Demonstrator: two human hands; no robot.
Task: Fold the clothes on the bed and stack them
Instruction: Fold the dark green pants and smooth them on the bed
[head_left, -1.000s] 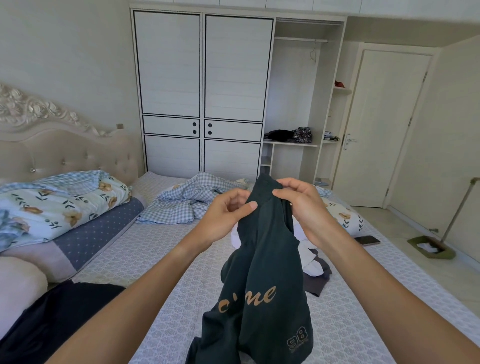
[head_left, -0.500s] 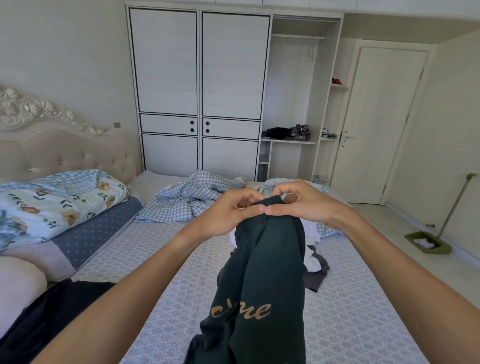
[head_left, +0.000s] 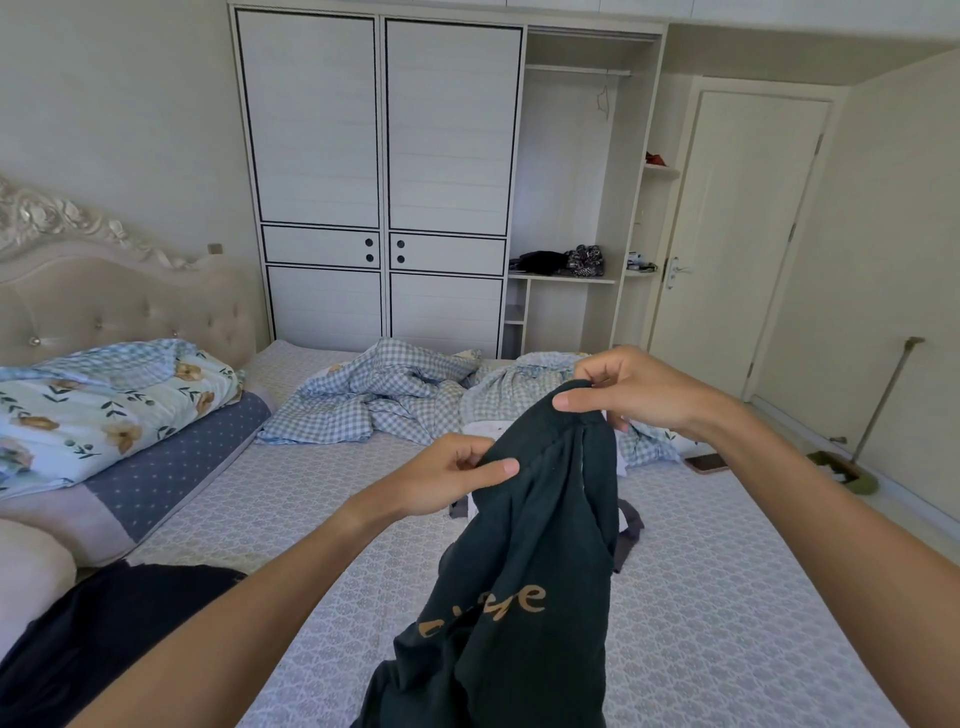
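Observation:
A dark green garment (head_left: 524, 561) with tan lettering hangs bunched in front of me above the bed (head_left: 727, 597). My left hand (head_left: 441, 480) pinches its upper edge on the left side. My right hand (head_left: 631, 387) pinches the same edge higher and further right. Behind the garment, partly hidden, lie a white piece (head_left: 485, 428) and a grey piece (head_left: 628, 530) of clothing on the bed. A dark navy garment (head_left: 104, 634) lies at the bed's near left.
A crumpled blue checked sheet (head_left: 384, 395) lies at the far side of the bed. A floral quilt (head_left: 98, 400) sits by the headboard at left. A phone (head_left: 706, 462) rests near the right edge. A wardrobe (head_left: 379, 171) and door (head_left: 737, 234) stand behind; a dustpan (head_left: 847, 470) is on the floor.
My hands have moved apart along the garment's top edge: the left one dropped lower and the right one shifted right and up. The garment has spread a little wider.

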